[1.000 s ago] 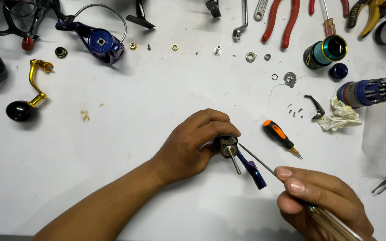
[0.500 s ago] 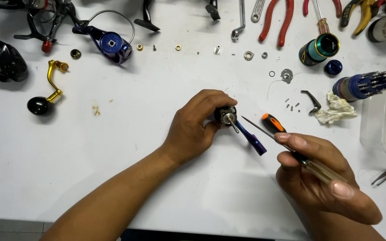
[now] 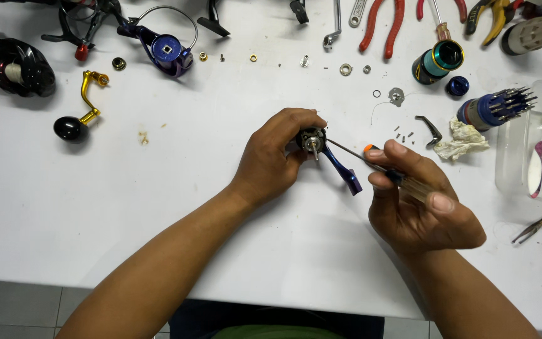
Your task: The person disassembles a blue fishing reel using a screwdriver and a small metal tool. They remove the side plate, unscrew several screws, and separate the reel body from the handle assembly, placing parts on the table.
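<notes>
Reel body (image 3: pixel 313 139) in left hand (image 3: pixel 277 157) — screwdriver (image 3: pixel 371 162) in right hand (image 3: pixel 418 201).

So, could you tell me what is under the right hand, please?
The right hand grips a screwdriver; its thin shaft reaches the reel part held by the left hand. An orange-tipped tool peeks out beneath. The rest is covered.

I see a smooth matt white bench (image 3: pixel 158 207). The small dark reel body (image 3: pixel 312 139) looks metal, with a glossy blue anodised arm (image 3: pixel 341 173). The thin screwdriver (image 3: pixel 371 161) has a bright steel shaft and clear plastic handle. The crumpled white cloth rag (image 3: pixel 462 139) looks rough.
</notes>
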